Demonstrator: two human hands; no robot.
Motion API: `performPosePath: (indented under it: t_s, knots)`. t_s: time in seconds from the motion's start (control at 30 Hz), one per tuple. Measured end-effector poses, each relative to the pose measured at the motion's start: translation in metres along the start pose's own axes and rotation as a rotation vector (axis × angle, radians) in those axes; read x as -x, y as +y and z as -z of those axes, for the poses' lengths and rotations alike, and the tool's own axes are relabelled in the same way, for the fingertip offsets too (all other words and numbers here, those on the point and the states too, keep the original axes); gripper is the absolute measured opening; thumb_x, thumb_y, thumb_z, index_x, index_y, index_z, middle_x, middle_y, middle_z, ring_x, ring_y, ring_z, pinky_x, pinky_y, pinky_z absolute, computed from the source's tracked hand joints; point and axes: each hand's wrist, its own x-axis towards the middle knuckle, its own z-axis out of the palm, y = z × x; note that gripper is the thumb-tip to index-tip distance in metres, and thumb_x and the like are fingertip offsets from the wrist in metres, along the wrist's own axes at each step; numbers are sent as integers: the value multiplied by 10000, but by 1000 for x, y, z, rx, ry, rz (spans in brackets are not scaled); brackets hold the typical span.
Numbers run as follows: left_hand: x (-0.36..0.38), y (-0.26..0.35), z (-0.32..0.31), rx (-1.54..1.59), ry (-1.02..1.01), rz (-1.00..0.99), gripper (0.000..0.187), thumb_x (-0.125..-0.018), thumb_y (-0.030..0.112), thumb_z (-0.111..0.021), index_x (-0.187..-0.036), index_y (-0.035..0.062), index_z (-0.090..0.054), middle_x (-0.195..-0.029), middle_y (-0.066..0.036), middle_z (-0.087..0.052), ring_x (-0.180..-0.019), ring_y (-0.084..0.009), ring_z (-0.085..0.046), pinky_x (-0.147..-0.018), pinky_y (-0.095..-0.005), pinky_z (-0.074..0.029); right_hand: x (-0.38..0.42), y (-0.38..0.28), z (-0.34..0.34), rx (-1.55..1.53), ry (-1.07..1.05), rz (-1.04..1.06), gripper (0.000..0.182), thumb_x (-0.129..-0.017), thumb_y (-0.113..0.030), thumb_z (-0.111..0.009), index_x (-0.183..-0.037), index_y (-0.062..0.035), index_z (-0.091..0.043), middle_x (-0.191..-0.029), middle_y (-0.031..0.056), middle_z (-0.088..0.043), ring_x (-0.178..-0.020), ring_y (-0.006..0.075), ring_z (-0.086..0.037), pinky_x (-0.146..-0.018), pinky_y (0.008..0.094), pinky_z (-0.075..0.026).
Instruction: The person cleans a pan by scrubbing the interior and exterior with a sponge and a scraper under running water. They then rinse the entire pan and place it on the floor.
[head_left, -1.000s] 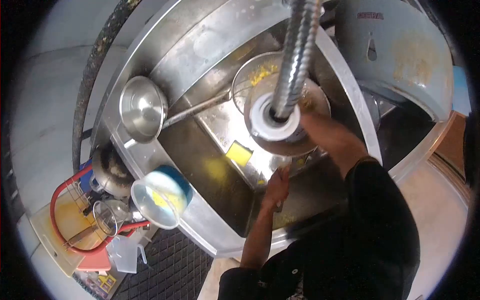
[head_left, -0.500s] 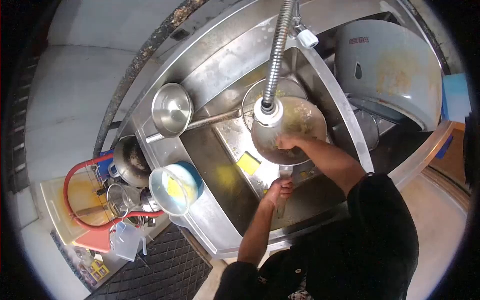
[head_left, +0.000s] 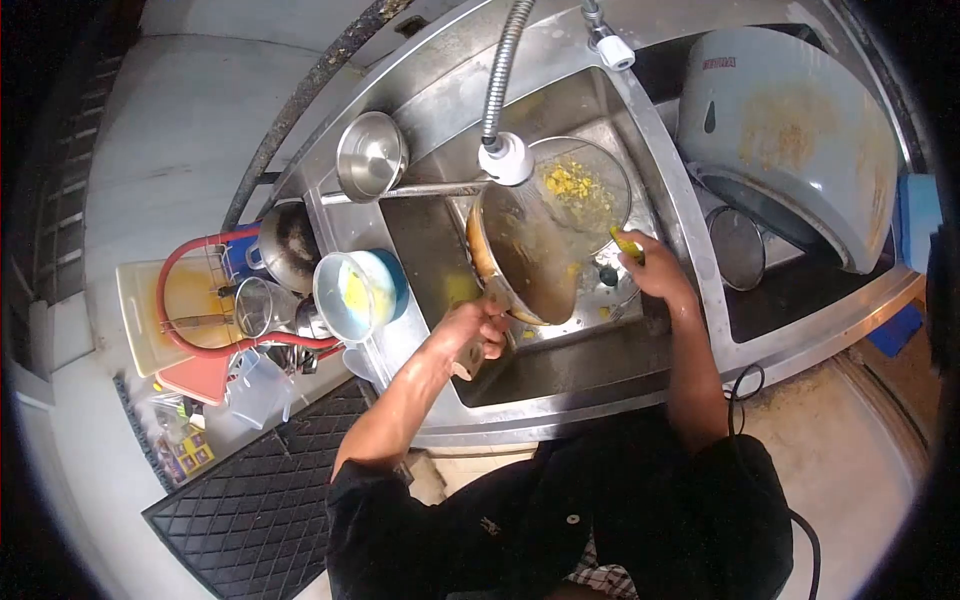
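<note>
Pan [head_left: 525, 265], tilted on its side over the steel sink [head_left: 590, 365] at the middle of the frame, is what both hands work on.

At far left, pale floor and a wall edge curve around the frame. A dark diamond-pattern mat [head_left: 255, 500] lies at lower left. Above it, on the surface [head_left: 330, 215], a red wire rack [head_left: 195, 300] sits on a yellowed cutting board [head_left: 140, 310], with a clear jug [head_left: 258, 390] just below it. Nearer the sink stand a dark pot [head_left: 285, 245], a blue bowl [head_left: 360, 293] with yellow residue, and a small steel saucepan [head_left: 370, 155] toward the top.

The left hand [head_left: 470, 335], its grip clenched around the pan's handle, is at the sink's front left edge. A spray hose head [head_left: 505, 158] hangs above the pan. Behind the pan a strainer [head_left: 585, 190] holds yellow scraps. The right hand [head_left: 650, 265], grip closed on a yellow-green sponge [head_left: 628, 243], is just right of the pan.

At upper right rests a large, stained grey lid [head_left: 800, 130].
</note>
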Motion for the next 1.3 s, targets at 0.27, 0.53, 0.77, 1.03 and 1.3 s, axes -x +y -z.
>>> performPosePath:
  t_s: [0.27,0.53,0.77,1.03,1.3]
  knots:
    - [22,-18,-7,-129,140,-162,209,-851,86,-505,-1028,-16,-456,-827,-76,-477,-514,-118,-413,-398,-271,-327,31,29,-16,-23,-132,-32,419,-847,-247,-630,-1244,-144,-540,-1122,217,-616,-1057,365,-588,-905,409,-451]
    - [30,-56,2,-74,98,-221,226,-852,34,-524,-1055,45,-425,-836,-61,-454,-519,-86,-373,-402,-228,-284,-7,28,-53,104,-37,-248,515,-848,-362,-625,-1271,-101,-492,-1030,219,-644,-959,358,-628,-824,430,-470]
    - [-12,-108,45,241,-294,-108,389,-847,-14,-593,-1179,120,-441,-766,18,-442,-517,-46,-362,-397,-191,-270,-23,61,-108,-340,-184,-490,527,-778,-356,-685,-1082,63,-589,-1055,254,-631,-964,372,-625,-788,400,-509]
    - [-97,-160,43,200,-449,-23,199,-919,196,-605,-1077,129,-504,-660,67,-356,-481,-42,-310,-415,-196,-244,-24,60,-61,544,-175,-533,498,-761,-230,-640,-1175,15,-510,-1140,274,-580,-1046,395,-591,-885,442,-480]
    - [-125,-178,21,240,-345,152,462,-919,564,-471,-1071,127,-466,-620,67,-326,-501,-57,-311,-442,-226,-274,-66,53,-105,775,-183,-221,515,-827,-186,-525,-1306,-20,-435,-1138,225,-587,-1096,346,-556,-955,439,-422]
